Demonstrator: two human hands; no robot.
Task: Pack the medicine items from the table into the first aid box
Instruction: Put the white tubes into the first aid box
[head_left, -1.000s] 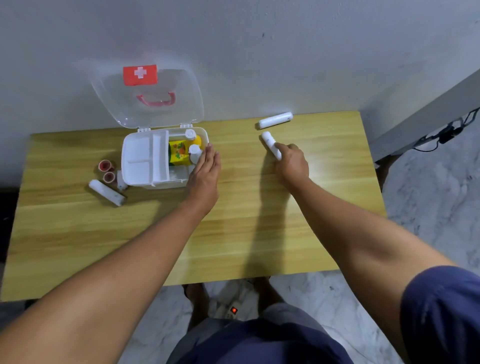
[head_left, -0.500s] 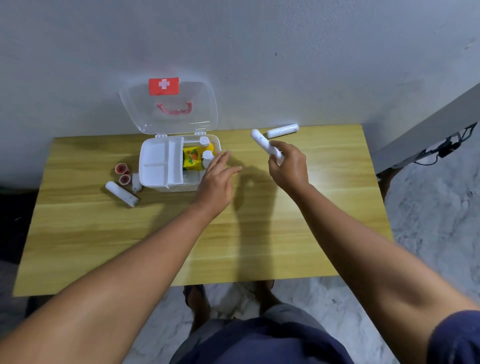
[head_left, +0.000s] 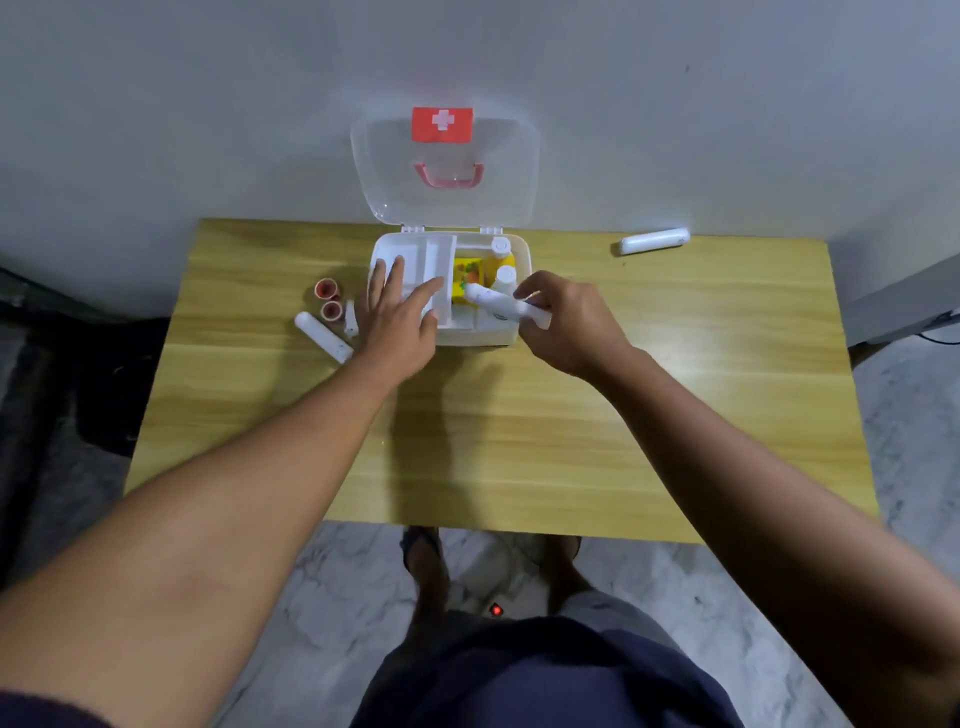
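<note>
Tubes (head_left: 655, 241): three (one in right hand (head_left: 566, 325)) — tape rolls (head_left: 327, 289): two.

One sign, no readable words

A white cross on a red rectangular label (head_left: 442, 124) sits at the 12 o'clock edge of the first aid box's raised clear lid (head_left: 447, 171). The yellow packet (head_left: 465, 275) inside the box carries a printed picture, and the white tube (head_left: 501, 304) small dark marks; both are too blurred to read.
</note>
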